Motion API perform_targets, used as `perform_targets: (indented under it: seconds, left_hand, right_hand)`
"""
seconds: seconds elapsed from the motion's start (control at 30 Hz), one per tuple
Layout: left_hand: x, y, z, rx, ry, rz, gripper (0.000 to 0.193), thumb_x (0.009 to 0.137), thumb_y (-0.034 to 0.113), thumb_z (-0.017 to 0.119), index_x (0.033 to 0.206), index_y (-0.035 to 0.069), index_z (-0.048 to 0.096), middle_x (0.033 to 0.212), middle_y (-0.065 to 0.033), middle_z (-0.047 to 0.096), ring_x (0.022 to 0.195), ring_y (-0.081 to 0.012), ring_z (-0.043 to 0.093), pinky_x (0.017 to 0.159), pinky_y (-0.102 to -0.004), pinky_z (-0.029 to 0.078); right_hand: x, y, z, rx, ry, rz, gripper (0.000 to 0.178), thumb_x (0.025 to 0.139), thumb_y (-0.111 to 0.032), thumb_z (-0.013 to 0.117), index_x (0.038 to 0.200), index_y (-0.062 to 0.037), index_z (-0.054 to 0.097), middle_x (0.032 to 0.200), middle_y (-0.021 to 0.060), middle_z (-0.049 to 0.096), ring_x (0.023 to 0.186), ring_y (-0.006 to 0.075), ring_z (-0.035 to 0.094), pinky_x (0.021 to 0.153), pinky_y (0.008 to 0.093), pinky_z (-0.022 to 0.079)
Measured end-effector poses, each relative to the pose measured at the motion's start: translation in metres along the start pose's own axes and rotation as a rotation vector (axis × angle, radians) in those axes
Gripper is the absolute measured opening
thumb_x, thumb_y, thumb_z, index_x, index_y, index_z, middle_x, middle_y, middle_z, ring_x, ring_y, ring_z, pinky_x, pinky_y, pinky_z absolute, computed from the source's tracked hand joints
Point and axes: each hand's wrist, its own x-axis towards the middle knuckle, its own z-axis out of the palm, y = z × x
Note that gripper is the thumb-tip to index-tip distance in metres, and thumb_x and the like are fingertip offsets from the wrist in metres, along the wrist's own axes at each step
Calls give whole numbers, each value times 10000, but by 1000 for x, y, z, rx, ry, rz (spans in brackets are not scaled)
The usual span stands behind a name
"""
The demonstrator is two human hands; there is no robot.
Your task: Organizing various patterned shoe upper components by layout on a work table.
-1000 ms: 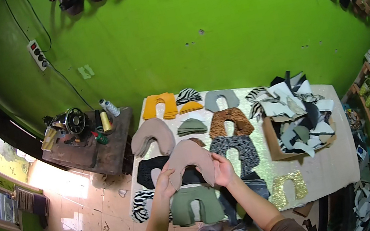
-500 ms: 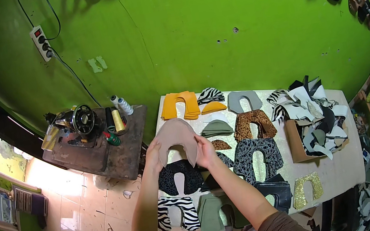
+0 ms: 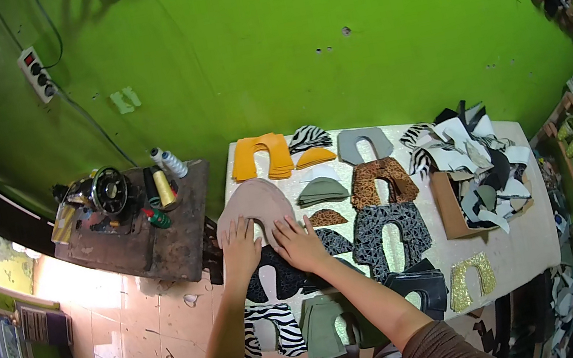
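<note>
A beige U-shaped stack of cut material (image 3: pixel 252 194) lies on the table's left side. My left hand (image 3: pixel 240 250) rests on its left leg with fingers stretched out. On the other leg lies my right hand (image 3: pixel 300 241), fingers spread flat. Just below is a black patterned U-shaped piece (image 3: pixel 289 274), partly covered by my hands. Above the beige stack sit orange U-shaped pieces (image 3: pixel 241 158). To its right are green half-round pieces (image 3: pixel 321 190) and a leopard-print half-round piece (image 3: pixel 327 216).
More U-shaped pieces cover the table (image 3: pixel 503 279), among them zebra-striped (image 3: pixel 285 316), green (image 3: pixel 313 318) and glittery gold (image 3: pixel 461 284) ones. A cardboard box (image 3: pixel 449 205) of scraps stands at right. At left is a sewing machine (image 3: pixel 87 199) with thread spools (image 3: pixel 164 187).
The beige stack has gone from being held up by its sides to lying on the table. My fingers have opened out flat on it. The view has shifted slightly.
</note>
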Motion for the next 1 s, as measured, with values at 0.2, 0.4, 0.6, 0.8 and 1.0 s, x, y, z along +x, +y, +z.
perform_targets:
  seconds: [0.2,0.4,0.6,0.8,1.0]
  left_hand:
    - [-19,79,-26,-290,11,-10,391,824,194,523,1181,36,520,1281,-168,466,1198,-336,416,1007,-491,275]
    - [-22,179,-53,-558,21,238,315,812,103,510,1108,4,556,1166,-172,541,1107,-332,495,962,-441,356]
    - [-22,271,-54,-727,-46,391,301,807,99,523,1092,7,551,1092,-153,577,1025,-311,541,901,-395,408]
    - [-9,337,-66,-853,-152,413,286,813,99,520,1083,12,548,1058,-144,586,984,-311,552,859,-402,420]
    - [18,397,-77,-835,-98,367,269,812,98,520,1062,6,548,1006,-173,587,935,-342,554,824,-412,422]
  right_hand:
    - [-57,3,-48,151,113,66,266,804,-204,557,1008,-39,600,1092,101,562,1111,277,473,990,463,315]
    - [-121,25,-116,232,285,207,177,757,-110,563,906,-22,603,972,120,573,979,291,533,878,395,416]
    - [-187,65,-162,265,318,405,169,771,-62,543,922,-2,590,959,131,580,924,312,546,816,388,438]
    - [-225,103,-205,377,373,476,147,803,-70,517,913,6,579,904,152,579,871,334,543,776,396,441]
    - [-236,179,-258,271,320,416,156,808,-100,521,914,-7,587,898,154,577,871,340,540,765,410,436]
